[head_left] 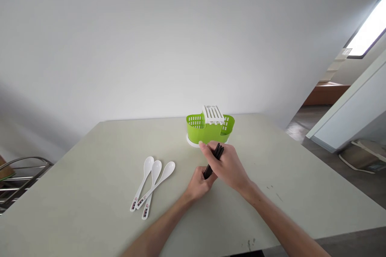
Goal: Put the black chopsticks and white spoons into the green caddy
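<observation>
A bundle of black chopsticks point(208, 172) stands tilted between my two hands, over the table in front of the cutlery holder. My left hand point(197, 184) is closed round the lower part. Higher up, my right hand point(227, 166) wraps the same bundle, and the dark ends poke out by its thumb. How many sticks there are is hard to make out. Just beyond my hands is a green cutlery holder point(197, 134) with slotted walls, a white slatted top and a white base. Three white spoons point(156, 170) lie overlapping to the left of my hands.
The pale table point(90, 176) meets a white wall point(150, 48) at its back edge. A metal rack point(27, 176) stands off the left side. On the right, beyond the table, are a grey floor and a bin-like object point(362, 156).
</observation>
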`<state>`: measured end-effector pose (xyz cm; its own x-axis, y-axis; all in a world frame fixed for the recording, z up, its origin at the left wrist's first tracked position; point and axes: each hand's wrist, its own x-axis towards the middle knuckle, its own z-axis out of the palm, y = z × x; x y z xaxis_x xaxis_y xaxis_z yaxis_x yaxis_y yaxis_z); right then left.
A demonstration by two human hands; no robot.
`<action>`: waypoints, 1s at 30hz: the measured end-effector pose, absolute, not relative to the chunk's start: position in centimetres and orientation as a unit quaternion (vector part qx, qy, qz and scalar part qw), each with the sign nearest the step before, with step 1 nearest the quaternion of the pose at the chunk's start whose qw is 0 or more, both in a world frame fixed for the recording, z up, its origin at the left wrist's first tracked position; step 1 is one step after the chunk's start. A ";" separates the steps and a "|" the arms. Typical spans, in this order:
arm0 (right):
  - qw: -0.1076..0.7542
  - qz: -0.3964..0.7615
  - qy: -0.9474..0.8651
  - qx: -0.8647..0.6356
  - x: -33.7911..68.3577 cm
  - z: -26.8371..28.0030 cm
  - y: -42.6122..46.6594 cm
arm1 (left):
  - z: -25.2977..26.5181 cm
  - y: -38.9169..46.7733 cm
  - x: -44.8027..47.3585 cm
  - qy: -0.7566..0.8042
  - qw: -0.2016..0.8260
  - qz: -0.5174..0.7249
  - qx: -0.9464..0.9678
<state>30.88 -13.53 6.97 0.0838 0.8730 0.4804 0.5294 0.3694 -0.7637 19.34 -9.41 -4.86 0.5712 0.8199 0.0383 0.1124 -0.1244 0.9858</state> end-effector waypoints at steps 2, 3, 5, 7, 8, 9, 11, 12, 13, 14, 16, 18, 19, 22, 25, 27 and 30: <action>0.492 0.185 -0.658 -0.539 31.0 7.1 -13.4 | -4.7 -9.4 19.3 0.339 0.558 0.306 0.694; 0.487 0.194 -0.658 -0.541 31.0 7.1 -13.3 | -4.5 -9.4 19.3 0.339 0.554 0.304 0.697; 0.482 0.208 -0.655 -0.543 31.1 7.1 -13.3 | -4.3 -9.5 19.3 0.343 0.551 0.303 0.698; 0.479 0.217 -0.654 -0.543 31.1 7.0 -13.2 | -4.2 -9.6 19.3 0.347 0.550 0.299 0.698; 0.478 0.220 -0.654 -0.543 31.2 6.9 -13.2 | -4.2 -9.6 19.3 0.349 0.550 0.299 0.697; 0.477 0.223 -0.653 -0.544 31.2 6.9 -13.2 | -4.2 -9.6 19.3 0.349 0.550 0.300 0.696; 0.478 0.230 -0.651 -0.542 31.2 6.9 -13.2 | -4.3 -9.5 19.4 0.347 0.551 0.304 0.695; 0.479 0.233 -0.652 -0.540 31.2 7.0 -13.3 | -4.4 -9.5 19.4 0.346 0.551 0.305 0.696; 0.477 0.236 -0.653 -0.538 31.2 7.0 -13.3 | -4.5 -9.5 19.4 0.345 0.550 0.306 0.697; 0.473 0.239 -0.658 -0.535 31.3 7.1 -13.4 | -4.6 -9.4 19.4 0.344 0.548 0.307 0.698; 0.457 0.236 -0.673 -0.531 31.5 7.4 -13.7 | -4.6 -9.4 19.4 0.343 0.545 0.310 0.700; 0.442 0.223 -0.684 -0.536 31.8 7.8 -14.1 | -4.6 -9.3 19.3 0.341 0.544 0.314 0.700; 0.438 0.213 -0.687 -0.540 31.9 8.1 -14.3 | -4.6 -9.3 19.3 0.340 0.544 0.316 0.699; 0.411 0.168 -0.706 -0.552 32.3 9.0 -15.0 | -4.5 -9.2 19.2 0.344 0.544 0.322 0.694; 0.352 0.125 -0.741 -0.559 32.2 9.7 -15.5 | -4.3 -9.2 19.1 0.351 0.540 0.330 0.690; 0.319 0.112 -0.755 -0.562 32.1 10.2 -15.4 | -4.3 -9.2 19.1 0.358 0.537 0.333 0.687; 0.331 0.114 -0.757 -0.553 32.0 11.3 -14.6 | -4.3 -9.2 19.1 0.377 0.532 0.332 0.681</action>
<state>32.01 -14.63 11.34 -0.1708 0.9116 0.3739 0.7603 0.3633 -0.5385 19.13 -9.18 -4.35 0.4951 0.8673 0.0510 0.1607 -0.1491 0.9757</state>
